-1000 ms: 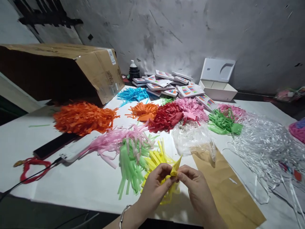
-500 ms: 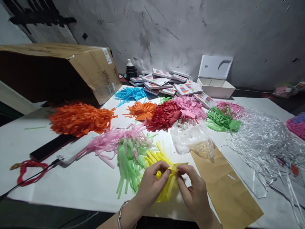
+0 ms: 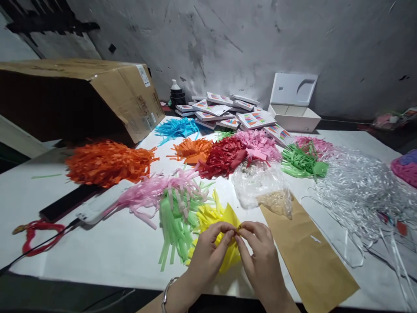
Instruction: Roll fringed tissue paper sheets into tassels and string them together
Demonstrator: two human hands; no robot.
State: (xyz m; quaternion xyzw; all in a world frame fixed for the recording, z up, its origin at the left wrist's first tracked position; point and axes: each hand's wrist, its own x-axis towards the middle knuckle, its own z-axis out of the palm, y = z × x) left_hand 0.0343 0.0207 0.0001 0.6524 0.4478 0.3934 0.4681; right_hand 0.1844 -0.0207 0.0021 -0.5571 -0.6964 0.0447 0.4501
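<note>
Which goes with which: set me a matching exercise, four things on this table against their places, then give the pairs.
Things
1. yellow fringed paper
2. cardboard box
3. brown paper sheet
4. white box

Places
A. at the back, lid raised
B. pinched between left hand and right hand
C. far left of the table
D. lying flat, just right of the right hand

Pairs: 1-B, 2-C, 3-D, 4-A

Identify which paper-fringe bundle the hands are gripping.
The yellow bundle: left hand and right hand pinch it together, while the light green bundle beside it lies untouched.
</note>
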